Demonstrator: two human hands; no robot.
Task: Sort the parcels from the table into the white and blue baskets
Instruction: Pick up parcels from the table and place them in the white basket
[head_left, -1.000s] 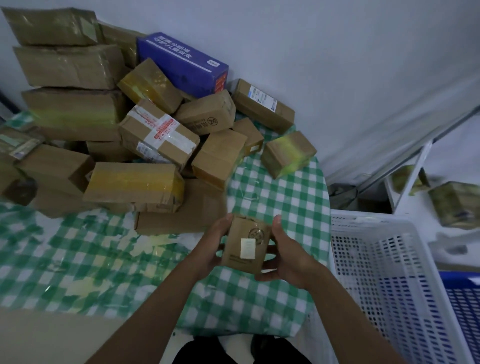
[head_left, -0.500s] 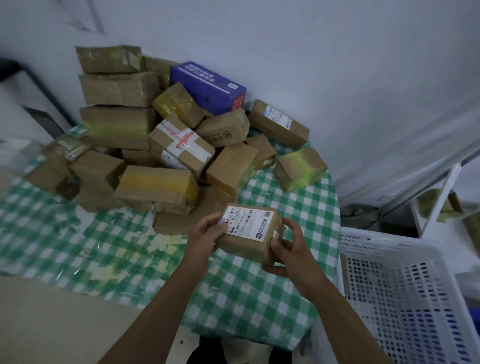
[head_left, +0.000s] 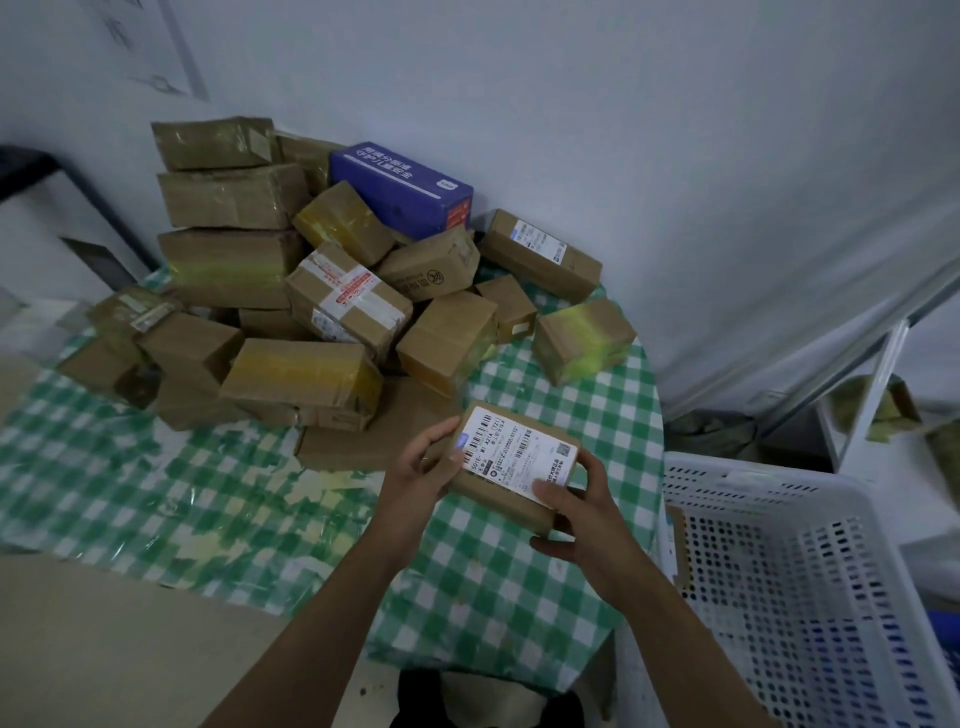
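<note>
Both forearms are bare from the bottom edge of the view up to the wrists; no sleeve, watch or glove shows on either. The left hand (head_left: 423, 475) carries a thin ring on one finger, seen as a pale band near the knuckle. The right hand (head_left: 582, 519) wears nothing. Dark clothing shows low in the view between the arms, its details unclear.

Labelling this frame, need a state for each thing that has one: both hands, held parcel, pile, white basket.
left hand: grips the held parcel's left end
right hand: grips its right end, thumb on the label
held parcel: lifted over the table, shipping label facing up
parcel pile: heaped on the table against the wall
blue box: tilted atop the pile
white basket: beside the table, contents unclear
</note>
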